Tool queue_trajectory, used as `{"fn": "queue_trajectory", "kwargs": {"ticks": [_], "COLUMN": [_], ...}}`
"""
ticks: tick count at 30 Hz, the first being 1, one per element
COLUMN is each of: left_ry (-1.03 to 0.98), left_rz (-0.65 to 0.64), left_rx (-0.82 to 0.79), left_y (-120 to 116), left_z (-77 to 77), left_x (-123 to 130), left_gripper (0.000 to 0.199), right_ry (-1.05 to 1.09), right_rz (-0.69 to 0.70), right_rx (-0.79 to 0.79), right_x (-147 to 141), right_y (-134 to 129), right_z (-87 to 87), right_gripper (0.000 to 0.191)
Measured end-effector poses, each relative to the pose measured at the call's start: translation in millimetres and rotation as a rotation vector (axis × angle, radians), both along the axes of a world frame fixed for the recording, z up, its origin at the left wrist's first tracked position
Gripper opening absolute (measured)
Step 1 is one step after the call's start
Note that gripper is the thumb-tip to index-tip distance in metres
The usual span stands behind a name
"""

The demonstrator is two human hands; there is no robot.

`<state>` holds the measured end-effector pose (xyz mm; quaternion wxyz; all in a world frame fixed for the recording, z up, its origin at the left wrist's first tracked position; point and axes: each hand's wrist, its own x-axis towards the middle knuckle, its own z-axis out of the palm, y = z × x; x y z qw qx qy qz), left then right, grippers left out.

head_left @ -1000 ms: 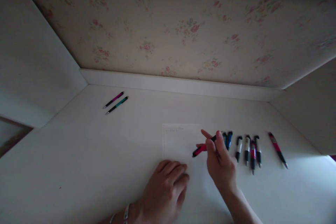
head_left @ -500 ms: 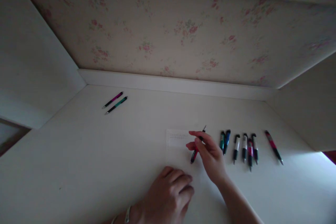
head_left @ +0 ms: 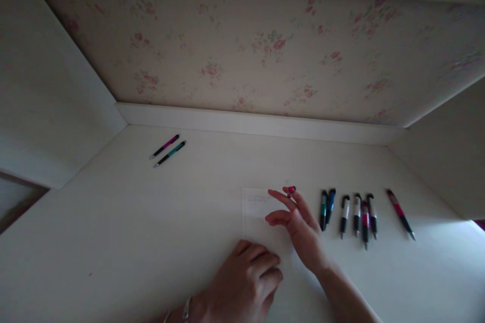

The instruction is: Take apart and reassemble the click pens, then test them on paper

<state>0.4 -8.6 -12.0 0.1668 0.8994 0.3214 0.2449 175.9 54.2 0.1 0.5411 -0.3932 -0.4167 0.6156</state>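
Note:
A small white paper (head_left: 252,214) with faint writing lies on the white desk. My left hand (head_left: 248,277), fingers curled, rests at the paper's lower edge; nothing shows in it. Over the right part of the paper is my right hand (head_left: 299,222), with a red pen (head_left: 291,190) between its fingers. The pen is seen nearly end-on and most of it is hidden. My right thumb and one finger are stretched out to the left.
Right of my right hand lie a green pen (head_left: 323,209), a blue pen (head_left: 331,204) and several white or pink ones. A pink pen (head_left: 399,212) lies farther right. Purple (head_left: 166,145) and teal (head_left: 171,153) pens lie at the back left, before the flowered wall (head_left: 227,50).
The red pen has turned among my right fingers, from lying across them to pointing nearly at the camera. My left hand stays in place. The view has shifted slightly.

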Motion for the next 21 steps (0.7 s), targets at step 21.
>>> {"fn": "queue_trajectory", "kwargs": {"ticks": [21], "left_ry": [0.037], "left_rz": [-0.024], "left_rx": [0.067], "left_y": [5], "left_z": [-5.9], "left_x": [1], "left_gripper": [0.008], "right_ry": [-0.117], "right_rz": [-0.066], "right_rx": [-0.086], "right_x": [-1], "right_y": [5], "right_z": [-12.9], "right_gripper": [0.042]}}
